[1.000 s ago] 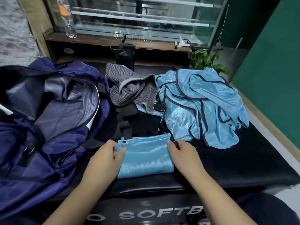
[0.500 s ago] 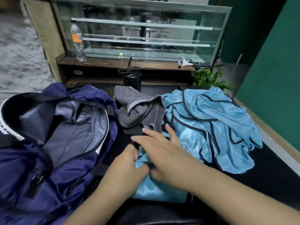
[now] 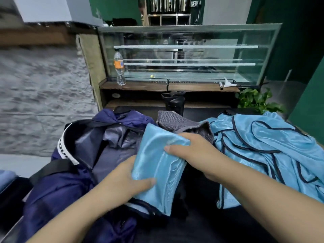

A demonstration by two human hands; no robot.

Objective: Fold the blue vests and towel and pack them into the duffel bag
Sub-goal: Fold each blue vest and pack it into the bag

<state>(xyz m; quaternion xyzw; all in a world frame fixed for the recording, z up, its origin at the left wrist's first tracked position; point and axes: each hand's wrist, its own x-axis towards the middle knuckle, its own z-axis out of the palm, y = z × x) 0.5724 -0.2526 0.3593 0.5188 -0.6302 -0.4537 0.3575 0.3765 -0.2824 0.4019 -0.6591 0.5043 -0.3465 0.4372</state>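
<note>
Shiny light-blue fabric, a folded vest [image 3: 157, 165], is held up between both hands near frame centre, tilted, its far end toward 12 o'clock and its near corner hanging toward 6 o'clock. Left hand [image 3: 122, 181] is placed at the vest's 8 o'clock edge, thumb pressed on top and fingers [image 3: 128, 163] curled under, so the fold is gripped. Right hand [image 3: 192, 151] is clamped on the vest's 2 o'clock edge, thumb over the top face, remaining fingers hidden behind the cloth. Navy duffel bag [image 3: 57, 199] is seen at 9 o'clock of the vest, unzipped, grey lining [image 3: 98, 144] exposed, a white strip with lettering at its far-left rim; the vest's left edge is held over the bag's opening edge, contact with the bag cannot be told. Grey ribbed towel [image 3: 178, 121] lies crumpled at 12 o'clock, just behind the right hand. Heap of unfolded blue vests [image 3: 263, 146] with dark trim is spread at 3 o'clock on the black tabletop [image 3: 201, 225]. Black shaker bottle [image 3: 173, 102] stands beyond the towel. Glass display case [image 3: 189, 55] is set at 12 o'clock, a clear plastic bottle [image 3: 119, 69] with orange label on its ledge; green plant [image 3: 257, 100] at 2 o'clock.
</note>
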